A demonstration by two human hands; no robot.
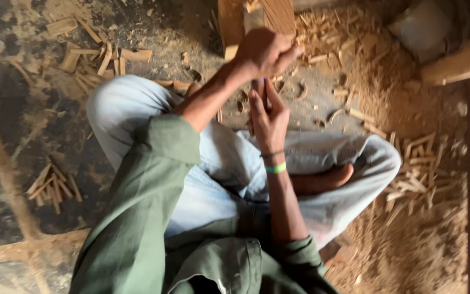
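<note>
Here, your left hand is clenched in a fist just under the wooden block, though you cannot tell what it grips. Just below it, your right hand is nearly flat, fingers pointing up at that fist, pinching something dark and narrow. Wood slivers lie far right.

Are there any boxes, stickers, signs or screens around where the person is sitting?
None show. The left hand is closed on something at the wooden block, the right hand just below it, amid wood chips and sawdust. The pale thing at the top right is too blurred to tell.
</note>
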